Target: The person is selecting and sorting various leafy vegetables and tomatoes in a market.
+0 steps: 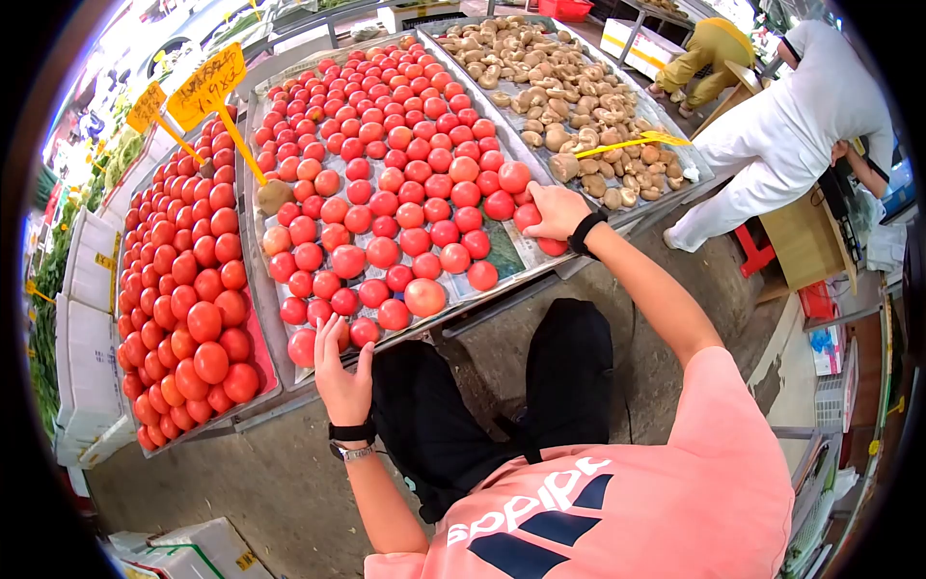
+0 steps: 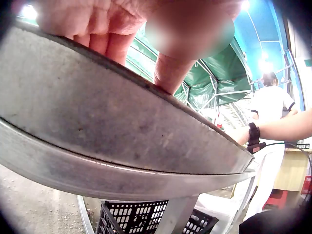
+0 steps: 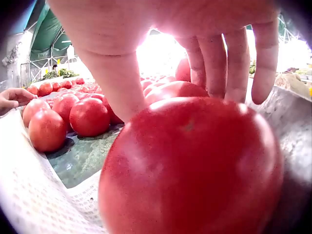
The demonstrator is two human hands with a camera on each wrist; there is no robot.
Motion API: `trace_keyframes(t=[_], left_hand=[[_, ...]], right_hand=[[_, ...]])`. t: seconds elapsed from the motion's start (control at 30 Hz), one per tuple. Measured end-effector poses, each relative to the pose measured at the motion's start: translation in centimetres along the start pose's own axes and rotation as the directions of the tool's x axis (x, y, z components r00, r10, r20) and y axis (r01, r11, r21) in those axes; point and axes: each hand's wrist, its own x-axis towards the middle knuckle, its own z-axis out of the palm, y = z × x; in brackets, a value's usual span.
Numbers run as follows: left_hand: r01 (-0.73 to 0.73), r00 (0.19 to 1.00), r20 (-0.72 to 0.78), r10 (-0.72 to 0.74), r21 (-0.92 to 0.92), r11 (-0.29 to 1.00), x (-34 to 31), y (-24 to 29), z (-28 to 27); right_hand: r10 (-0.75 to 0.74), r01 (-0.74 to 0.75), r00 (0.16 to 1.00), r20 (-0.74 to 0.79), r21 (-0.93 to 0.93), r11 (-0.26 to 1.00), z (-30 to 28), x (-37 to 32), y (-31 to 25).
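My right hand [image 1: 559,211] is at the right front corner of the tomato tray, its thumb and fingers on either side of a tomato [image 1: 527,215]. In the right wrist view a large tomato [image 3: 192,165] lies close below the palm, in front of the thumb [image 3: 114,85], and partly hides another tomato behind it. My left hand [image 1: 344,384] rests at the tray's front edge, fingers extended beside a tomato [image 1: 364,331]. From the left wrist, the fingers reach over the metal rim [image 2: 122,112] and their tips are hidden behind it.
Mushrooms [image 1: 540,87] fill the tray on the right; longer red tomatoes [image 1: 183,299] are heaped on the left. Yellow price signs [image 1: 207,85] stand up from the trays. A person in white [image 1: 791,125] bends over at the right. A black crate [image 2: 134,214] sits under the stand.
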Motion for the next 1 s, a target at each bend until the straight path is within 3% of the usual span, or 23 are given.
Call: trace_keyframes(t=[0.37, 0.47, 0.57, 0.6, 0.63, 0.7, 0.73, 0.83, 0.97, 1.0], left_hand=[[-0.018, 1.000, 0.000, 0.018, 0.015, 1.000, 0.0, 0.0, 0.0], [-0.015, 1.000, -0.001, 0.015, 0.007, 1.000, 0.0, 0.1, 0.0], [-0.012, 1.000, -0.001, 0.012, 0.006, 1.000, 0.0, 0.0, 0.1], [-0.011, 1.000, -0.003, 0.011, 0.006, 1.000, -0.1, 0.0, 0.1], [-0.010, 1.000, -0.005, 0.010, 0.007, 1.000, -0.1, 0.0, 0.1], [-0.009, 1.000, -0.006, 0.009, 0.009, 1.000, -0.1, -0.2, 0.1], [-0.012, 1.000, -0.002, 0.012, 0.008, 1.000, -0.1, -0.3, 0.1], [-0.021, 1.000, 0.007, 0.021, 0.026, 0.999, -0.1, -0.3, 0.1], [-0.008, 1.000, -0.004, 0.008, -0.001, 1.000, -0.1, -0.3, 0.1], [-0.012, 1.000, -0.007, 0.012, 0.006, 1.000, -0.1, -0.3, 0.1]], right_hand=[[-0.229, 0.197, 0.970, 0.076, 0.304, 0.932, -0.1, 0.0, 0.9], [-0.269, 0.257, 0.963, 0.030, 0.217, 0.942, -0.1, 0.1, 0.3], [-0.296, 0.293, 0.954, -0.036, -0.074, 0.953, -0.9, 0.2, 0.1], [-0.270, 0.267, 0.963, -0.026, -0.068, 0.961, -1.5, 0.5, 0.2], [-0.238, 0.237, 0.971, 0.007, 0.051, 0.970, -2.5, 1.2, 0.6], [-0.156, 0.178, 0.981, -0.113, 0.229, 0.957, -3.6, 3.0, 0.7], [-0.145, 0.163, 0.969, -0.199, 0.078, 0.983, -3.7, 3.3, 0.6], [-0.069, 0.061, 0.993, -0.093, -0.088, 0.994, -0.3, 6.2, 1.8], [0.015, -0.018, 0.997, -0.080, -0.032, 0.999, -0.1, 7.0, 1.4], [-0.023, 0.016, 0.989, -0.143, -0.050, 0.999, -0.4, 6.9, 1.4]])
